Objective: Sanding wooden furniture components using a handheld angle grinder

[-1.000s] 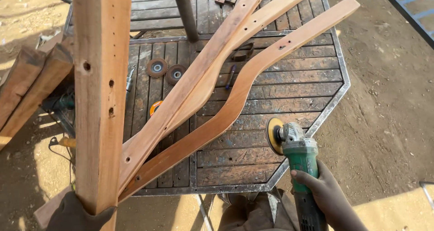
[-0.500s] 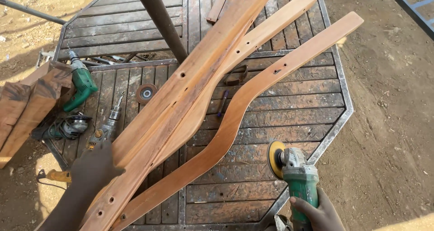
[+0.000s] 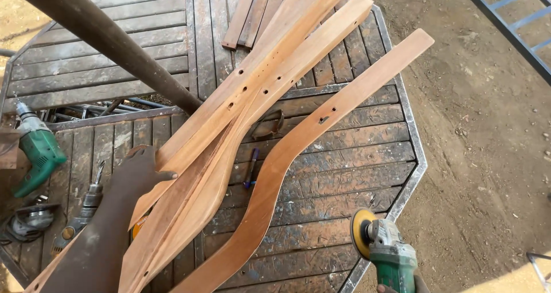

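Slatted table (image 3: 344, 172): left hand (image 3: 135, 169) touching curved planks (image 3: 229, 132); grinder (image 3: 390, 255) beside.

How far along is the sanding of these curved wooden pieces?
Done, it seems: the stacked curved wooden pieces with drilled holes are cut to shape and look smooth. In hand: the left hand rests on that stack, while the green angle grinder with a yellow sanding disc hangs off the wood, over the table's metal rim; the right hand is barely in view. The single curved wooden slat lies apart, untouched now.
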